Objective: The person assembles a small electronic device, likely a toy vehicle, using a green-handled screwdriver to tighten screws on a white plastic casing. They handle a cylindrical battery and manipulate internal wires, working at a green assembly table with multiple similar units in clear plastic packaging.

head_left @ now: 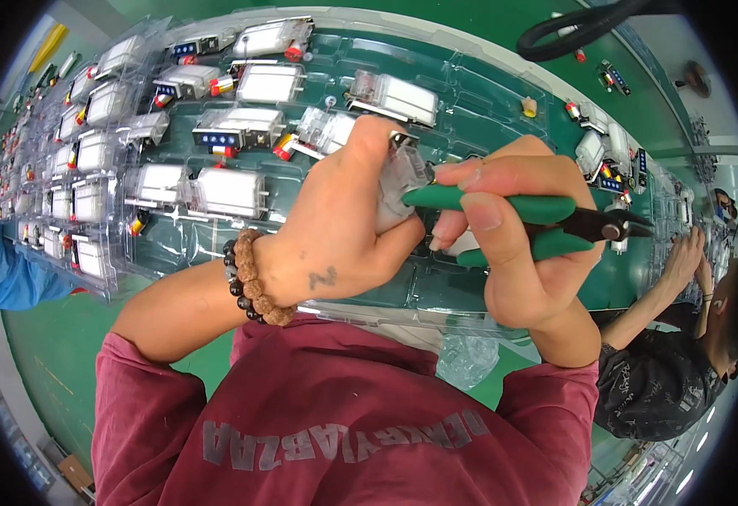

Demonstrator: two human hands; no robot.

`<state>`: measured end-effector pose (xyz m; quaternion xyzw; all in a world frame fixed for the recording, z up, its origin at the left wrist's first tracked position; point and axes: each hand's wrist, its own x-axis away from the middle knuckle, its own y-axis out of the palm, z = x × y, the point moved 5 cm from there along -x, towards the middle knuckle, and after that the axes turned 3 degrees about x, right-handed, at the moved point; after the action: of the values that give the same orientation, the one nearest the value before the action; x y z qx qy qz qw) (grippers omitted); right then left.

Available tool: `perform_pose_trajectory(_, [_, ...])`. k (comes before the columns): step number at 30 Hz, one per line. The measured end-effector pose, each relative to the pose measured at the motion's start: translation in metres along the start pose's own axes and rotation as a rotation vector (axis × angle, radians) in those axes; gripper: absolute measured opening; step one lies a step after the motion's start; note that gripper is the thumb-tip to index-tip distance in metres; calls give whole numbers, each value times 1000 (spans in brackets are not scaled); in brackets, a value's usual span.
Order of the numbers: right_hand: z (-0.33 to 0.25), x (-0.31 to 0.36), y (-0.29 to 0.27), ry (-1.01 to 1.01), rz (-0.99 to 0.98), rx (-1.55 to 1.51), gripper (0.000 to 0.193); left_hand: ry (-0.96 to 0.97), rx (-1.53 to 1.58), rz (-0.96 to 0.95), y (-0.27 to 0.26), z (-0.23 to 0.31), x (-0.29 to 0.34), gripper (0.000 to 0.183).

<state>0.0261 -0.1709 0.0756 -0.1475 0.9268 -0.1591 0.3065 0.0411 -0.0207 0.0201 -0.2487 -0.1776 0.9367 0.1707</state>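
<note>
My left hand (327,211) is closed around a small device with a clear plastic housing (402,177) and a dark end piece; the fingers cover most of it. Close beside it, my right hand (533,244) grips green-handled side cutters (537,209), whose dark jaws point right, away from the device. The thumb and forefinger of that hand meet at the device's edge; whether they pinch a small part there is hidden. Beyond my hands, clear blister trays (369,55) hold several similar units, such as a white block with a circuit board (242,126) and red-yellow wire bundles.
Stacked trays of white-block units (91,152) stand on the left. More loose units (609,152) lie at the right. A black cable loop (546,38) hangs at the top. One person in a dark patterned shirt (664,379) works at right, another in blue sleeves (2,261) at left.
</note>
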Motion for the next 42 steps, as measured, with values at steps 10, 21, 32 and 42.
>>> perform_pose_trajectory(10, [5,3,-1,-146,104,-25,13,-58,15,-21,1,1,-7,59])
perform_pose_trajectory(21, [3,6,-4,-123,137,-53,15,-35,83,-29,-2,2,-5,61])
perform_pose_trajectory(32, [3,4,-4,-170,24,-38,16,-46,116,-30,-2,1,-5,56])
perform_pose_trajectory(42, [-4,-1,2,-174,-89,122,14,-8,72,-13,-2,0,-6,53])
